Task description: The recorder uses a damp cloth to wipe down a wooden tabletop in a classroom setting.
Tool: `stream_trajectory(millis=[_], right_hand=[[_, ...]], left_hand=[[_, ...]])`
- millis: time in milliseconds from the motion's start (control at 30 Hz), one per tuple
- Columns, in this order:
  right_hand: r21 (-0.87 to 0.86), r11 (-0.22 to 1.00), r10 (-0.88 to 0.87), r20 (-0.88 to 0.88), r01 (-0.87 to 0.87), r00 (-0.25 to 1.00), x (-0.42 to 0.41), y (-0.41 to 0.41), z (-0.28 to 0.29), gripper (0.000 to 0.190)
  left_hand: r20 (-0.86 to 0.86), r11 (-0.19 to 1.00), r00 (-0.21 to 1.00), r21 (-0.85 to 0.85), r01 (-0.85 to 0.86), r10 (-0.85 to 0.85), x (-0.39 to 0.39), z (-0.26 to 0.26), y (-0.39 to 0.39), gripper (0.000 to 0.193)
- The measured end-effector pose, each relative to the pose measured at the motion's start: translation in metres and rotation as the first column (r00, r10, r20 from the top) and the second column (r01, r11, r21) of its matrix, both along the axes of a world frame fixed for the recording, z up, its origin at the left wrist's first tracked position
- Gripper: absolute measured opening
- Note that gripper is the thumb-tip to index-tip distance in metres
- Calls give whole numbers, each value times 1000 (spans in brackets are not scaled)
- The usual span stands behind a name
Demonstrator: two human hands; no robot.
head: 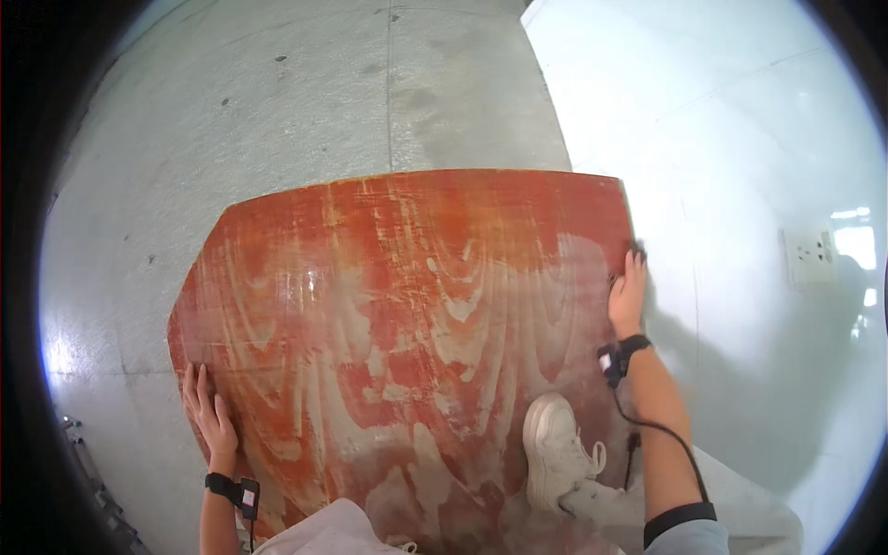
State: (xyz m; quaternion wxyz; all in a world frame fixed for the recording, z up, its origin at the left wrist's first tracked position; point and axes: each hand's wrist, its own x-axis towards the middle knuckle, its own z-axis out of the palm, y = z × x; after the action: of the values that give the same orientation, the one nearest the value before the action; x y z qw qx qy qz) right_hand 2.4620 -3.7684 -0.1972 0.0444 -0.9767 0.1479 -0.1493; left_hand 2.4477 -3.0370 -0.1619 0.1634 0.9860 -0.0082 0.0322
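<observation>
A large red-orange board (388, 298), smeared with greyish streaks and worn along its surface, lies before me. Its far corners are cut at an angle on the left. My left hand (208, 416) rests at the board's left edge, fingers slightly spread on its face. At the right edge, beside the white wall, my right hand (630, 288) touches the board, with its fingertips at the rim; whether they curl under it is hidden. A white laced shoe (551, 444) stands on the board's near right part. Both wrists wear black straps with small cabled devices.
Grey concrete floor (277, 118) with a straight joint and dark spots extends beyond the board. A glossy white wall (728, 173) with a socket plate (810, 257) rises at the right. Metal fittings (90, 458) lie along the far left. My pale-clothed knee (326, 531) shows at the bottom.
</observation>
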Motion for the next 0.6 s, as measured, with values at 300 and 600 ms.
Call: stream_trajectory(millis=[300, 600], right_hand=[[-73, 982, -170, 64, 175, 983, 18, 18, -7, 48], [20, 994, 104, 120, -108, 987, 56, -17, -3, 50]], left_hand=[[12, 995, 1000, 100, 16, -17, 0, -10, 8, 47], [43, 996, 998, 79, 35, -38, 1, -20, 21, 50]])
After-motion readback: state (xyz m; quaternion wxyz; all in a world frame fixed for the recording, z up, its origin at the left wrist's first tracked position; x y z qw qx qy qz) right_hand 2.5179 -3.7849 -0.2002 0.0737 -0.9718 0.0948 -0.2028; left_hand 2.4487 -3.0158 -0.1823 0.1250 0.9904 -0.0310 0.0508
